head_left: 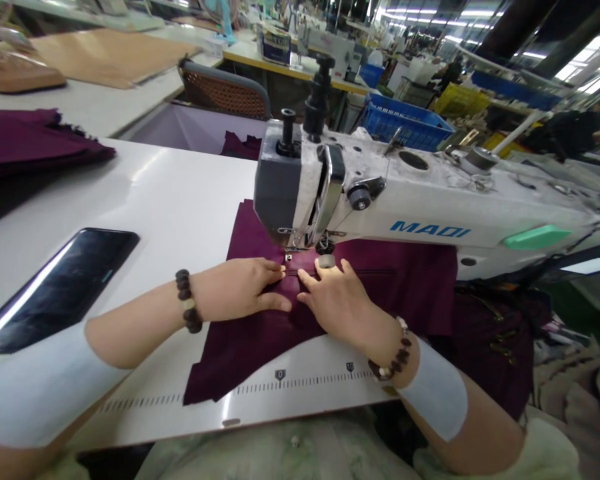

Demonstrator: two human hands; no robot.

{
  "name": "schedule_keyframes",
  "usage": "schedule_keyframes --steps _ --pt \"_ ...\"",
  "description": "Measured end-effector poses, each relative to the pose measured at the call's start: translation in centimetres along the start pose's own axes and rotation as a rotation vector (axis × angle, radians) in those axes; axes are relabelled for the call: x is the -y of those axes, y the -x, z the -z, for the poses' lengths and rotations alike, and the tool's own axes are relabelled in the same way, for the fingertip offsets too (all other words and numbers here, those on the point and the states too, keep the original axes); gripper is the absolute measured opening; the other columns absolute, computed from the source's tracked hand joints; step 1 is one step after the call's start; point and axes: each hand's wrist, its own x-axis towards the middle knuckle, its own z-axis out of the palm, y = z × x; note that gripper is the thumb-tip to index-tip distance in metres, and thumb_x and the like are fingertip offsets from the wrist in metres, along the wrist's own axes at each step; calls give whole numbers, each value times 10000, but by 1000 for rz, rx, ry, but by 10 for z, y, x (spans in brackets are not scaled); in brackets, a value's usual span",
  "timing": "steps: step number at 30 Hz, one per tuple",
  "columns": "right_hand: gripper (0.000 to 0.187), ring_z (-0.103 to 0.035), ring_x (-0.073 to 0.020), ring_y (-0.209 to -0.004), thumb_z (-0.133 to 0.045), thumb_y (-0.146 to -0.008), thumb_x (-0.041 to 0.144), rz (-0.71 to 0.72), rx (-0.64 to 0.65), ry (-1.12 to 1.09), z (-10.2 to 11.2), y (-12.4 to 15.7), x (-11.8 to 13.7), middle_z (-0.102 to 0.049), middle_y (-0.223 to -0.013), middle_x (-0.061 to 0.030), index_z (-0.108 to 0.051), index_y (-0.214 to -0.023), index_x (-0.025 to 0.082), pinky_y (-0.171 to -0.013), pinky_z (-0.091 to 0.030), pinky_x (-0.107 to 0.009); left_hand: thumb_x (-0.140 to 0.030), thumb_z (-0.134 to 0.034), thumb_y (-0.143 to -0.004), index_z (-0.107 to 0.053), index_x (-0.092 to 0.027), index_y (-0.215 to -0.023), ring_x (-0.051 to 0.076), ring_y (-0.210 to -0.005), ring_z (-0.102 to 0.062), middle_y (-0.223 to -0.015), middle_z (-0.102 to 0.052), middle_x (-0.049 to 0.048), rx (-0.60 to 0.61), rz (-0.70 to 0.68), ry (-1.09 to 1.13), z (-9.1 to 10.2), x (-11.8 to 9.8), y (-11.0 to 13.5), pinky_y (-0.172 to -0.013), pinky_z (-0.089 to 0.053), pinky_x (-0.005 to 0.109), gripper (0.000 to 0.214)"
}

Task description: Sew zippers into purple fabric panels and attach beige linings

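A piece of dark purple fabric (250, 340) lies on the white sewing table, partly under the head of a sewing machine (300, 167). A stitched slit or seam (370, 271) runs across it toward the presser foot (289, 257). My left hand (245, 287) rests on the fabric just left of and below the foot, fingers stretched and thumb apart. To the right of the foot, my right hand (335, 293) presses on the cloth with spread fingers, one wearing a grey band (326, 261). Both hands touch the fabric without gripping it. The needle tip is hard to make out.
A black phone (60, 287) lies on the table at left. Behind it is a stack of purple fabric (35, 143). More dark purple pieces with zippers (495, 333) hang at the right. A blue crate (405, 123) and a chair (225, 90) stand behind the machine.
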Motion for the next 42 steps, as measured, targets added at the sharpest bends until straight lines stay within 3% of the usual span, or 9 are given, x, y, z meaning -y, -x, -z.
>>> schedule_keyframes --steps 4,8,14,19,28,32,36,39,42 --pt "495 -295 -310 -1286 -435 -913 273 -41 -130 -28 -35 8 12 -348 -1383 -202 -361 -1342 36 -1048 -243 -507 -410 -611 -809 -559 -35 -1142 252 -990 -573 -1117 -581 165 -145 67 -183 -26 -4 -2 -895 -451 335 504" --pt "480 -234 -251 -1328 -378 -931 287 -51 -162 -164 -51 14 10 -305 -1430 -119 -327 -1366 92 -1079 -209 -506 -411 -638 -782 -531 -21 -1173 264 -1072 -529 -1167 -559 181 -242 53 -265 -40 -9 -3 -946 -425 342 562" --pt "442 -268 -237 -1313 -392 -921 259 -38 -153 -225 -42 12 -1 -341 -1412 -106 -358 -1343 132 -1042 -242 -548 -387 -643 -787 -520 -36 -1181 259 -1155 -486 -1201 -551 175 -216 68 -281 -38 -9 -7 -978 -398 322 541" --pt "371 -336 -205 -1277 -395 -922 239 -10 -122 -261 -33 11 -7 -394 -1381 -92 -429 -1283 158 -1014 -308 -504 -376 -611 -814 -542 -55 -1148 233 -985 -547 -1103 -575 139 -196 51 -243 -34 -7 -6 -891 -448 327 469" --pt "426 -217 -217 -1341 -381 -919 199 28 -164 -314 -43 16 -4 -305 -1431 -112 -374 -1339 130 -1087 -160 -531 -395 -597 -819 -561 -45 -1092 254 -918 -558 -1013 -582 151 -126 119 -343 -31 -20 -9 -813 -466 339 445" --pt "286 -490 -170 -1131 -384 -927 248 93 -109 -713 -16 53 -15 -560 -1194 -93 -596 -1089 146 -986 -378 -341 -392 -622 -802 -576 -83 -1067 252 -895 -565 -1021 -583 142 -167 81 -346 -32 -18 -7 -778 -483 335 410" --pt "324 -576 -121 -682 -390 -919 323 -238 -11 -1003 -12 114 -43 -624 -732 -25 -642 -804 156 -622 -451 -227 -377 -597 -822 -605 -74 -1035 250 -808 -572 -977 -595 142 -248 -29 -357 -39 -11 -5 -731 -501 372 370" --pt "324 -566 -136 -638 -418 -885 375 -582 -146 -993 -31 145 -65 -606 -685 -35 -630 -818 140 -584 -450 -240 -319 -519 -878 -611 -77 -1054 268 -918 -573 -1039 -601 151 -368 -210 -315 -40 -22 -11 -822 -489 401 314" --pt "356 -579 -136 -627 -407 -869 399 -677 -236 -1060 -47 155 -75 -614 -771 -56 -618 -951 124 -574 -485 -247 -450 -518 -857 -519 -33 -1196 300 -1125 -497 -1215 -534 201 -421 -332 -253 -36 -52 -29 -949 -434 416 537"
